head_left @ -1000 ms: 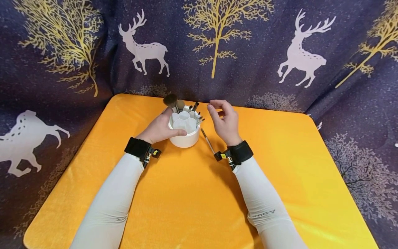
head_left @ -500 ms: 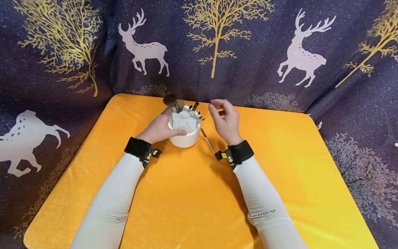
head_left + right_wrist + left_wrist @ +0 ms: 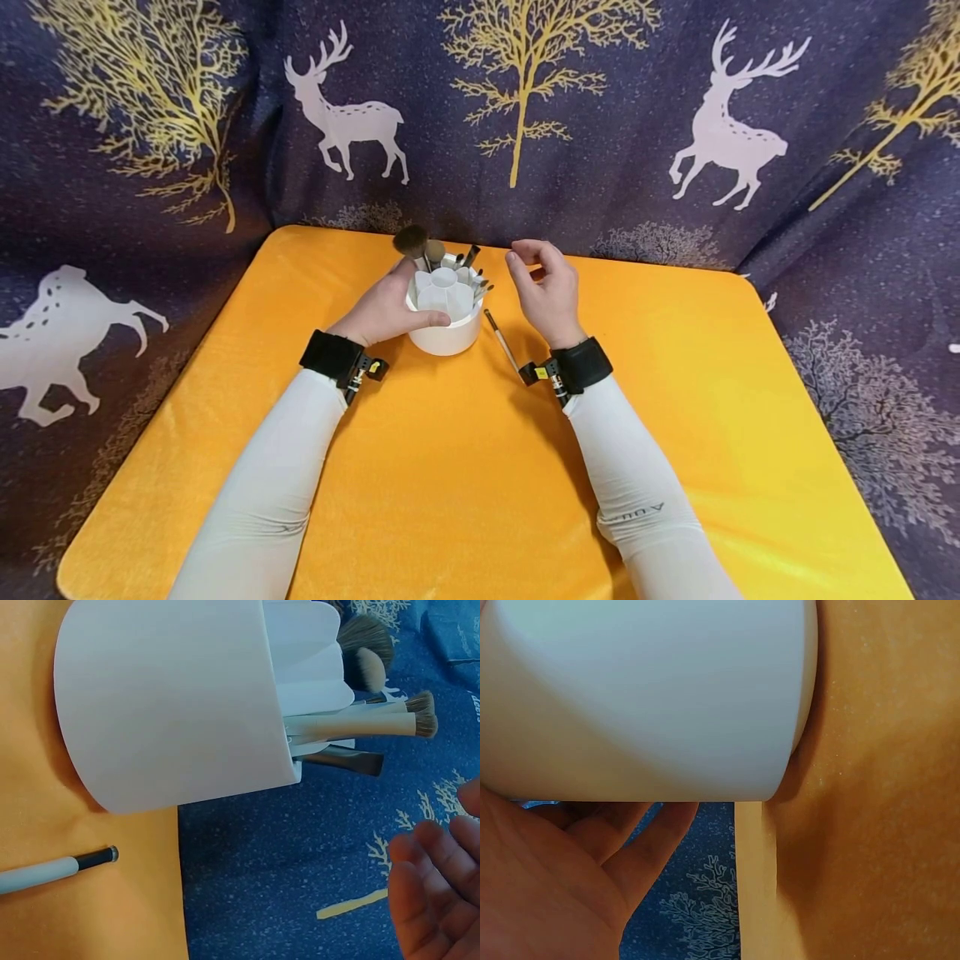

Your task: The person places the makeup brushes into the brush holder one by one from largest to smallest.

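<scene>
A round white makeup brush holder [image 3: 444, 337] with petal-shaped compartments stands on the table. My left hand [image 3: 378, 308] grips it from the left, thumb across the near side and the fingers behind, partly hidden. Several makeup brushes [image 3: 360, 724] lean heads up in its rear and right compartments, among them a big fluffy dark brush [image 3: 410, 242]. To the holder's right, my right hand [image 3: 551, 296] hovers above the table with loosely bent fingers and nothing between them. Below that hand lies a single slim makeup brush [image 3: 504, 343] with a pale handle and a dark tip.
An orange cloth covers the table [image 3: 450, 475]. Close behind its far edge hangs a dark blue curtain [image 3: 600, 167] printed with white deer and yellow trees. Each wrist wears a black strap [image 3: 581, 367] with a small camera; the right camera overlaps the loose brush's lower end.
My right hand has drifted very slightly to the right. The left hand, the holder and the loose brush have stayed where they were.
</scene>
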`<state>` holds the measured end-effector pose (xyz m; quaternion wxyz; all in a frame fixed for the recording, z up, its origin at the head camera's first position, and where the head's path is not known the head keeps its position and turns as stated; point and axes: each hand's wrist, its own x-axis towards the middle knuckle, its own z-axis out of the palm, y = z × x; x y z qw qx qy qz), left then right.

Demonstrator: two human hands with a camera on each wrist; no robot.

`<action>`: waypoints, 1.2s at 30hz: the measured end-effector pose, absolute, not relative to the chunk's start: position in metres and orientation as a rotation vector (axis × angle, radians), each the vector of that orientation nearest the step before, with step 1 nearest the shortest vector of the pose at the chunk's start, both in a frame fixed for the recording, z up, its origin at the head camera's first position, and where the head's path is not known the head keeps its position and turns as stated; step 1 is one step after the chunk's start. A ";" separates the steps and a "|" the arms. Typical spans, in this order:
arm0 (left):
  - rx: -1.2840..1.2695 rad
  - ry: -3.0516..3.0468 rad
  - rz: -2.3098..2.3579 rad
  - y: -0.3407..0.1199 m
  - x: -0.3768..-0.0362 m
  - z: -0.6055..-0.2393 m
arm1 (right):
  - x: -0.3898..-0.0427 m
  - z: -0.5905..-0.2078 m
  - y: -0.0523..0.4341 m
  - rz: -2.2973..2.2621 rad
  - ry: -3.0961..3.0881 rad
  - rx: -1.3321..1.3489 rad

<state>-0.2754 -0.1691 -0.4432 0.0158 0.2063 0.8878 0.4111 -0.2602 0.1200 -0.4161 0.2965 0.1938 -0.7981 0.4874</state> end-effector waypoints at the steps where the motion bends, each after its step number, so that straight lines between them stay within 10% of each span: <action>1: 0.644 2.759 1.282 -0.169 -0.275 -0.443 | -0.260 -0.416 0.120 1.299 -2.124 0.514; 36: 0.627 2.746 1.282 -0.168 -0.275 -0.443 | -0.272 -0.432 0.125 1.247 -2.501 0.280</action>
